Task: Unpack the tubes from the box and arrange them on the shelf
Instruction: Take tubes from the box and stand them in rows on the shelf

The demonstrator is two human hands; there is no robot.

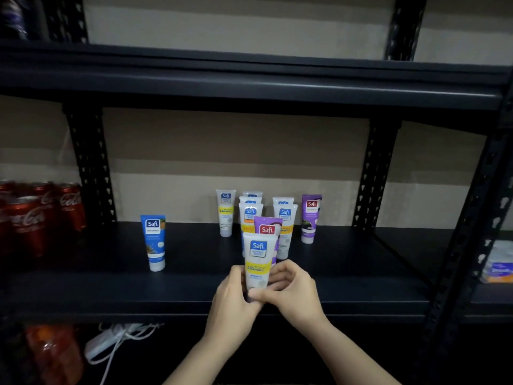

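- Dim lighting covered a black metal shelf (347, 284) with perforated uprights, set against a beige banded wall.
- Both hands met at the near edge of the shelf board, around the lower end of a white plastic tube with a yellow band and blue logo (257, 259).
- Left hand (231, 298) wrapped the tube's lower left side; right hand (291, 290) closed on its lower right side. Both grips were narrow and holding that tube, which stood upright, cap end down.
- A purple tube with a red logo (268, 227) showed directly behind the held one; whether a hand also held it could not be told.
- Further back stood a cluster of white tubes (251, 215) in short rows, with one white and yellow tube (226, 212) at its left and a purple tube (310, 218) at its right.
- A blue tube (154, 241) stood alone, well apart to the left.
- Red soft-drink cans (33, 215) occupied the far-left bay.
- The box was not in view.
- Judged step: setting the held tube down in front of the cluster.
- Risk: the tubes stood on narrow caps, close together; a nudge from a withdrawing finger could topple the front tube into those behind and fell the row.
- Risk: placement so near the front edge could let a tipped tube drop off the shelf.
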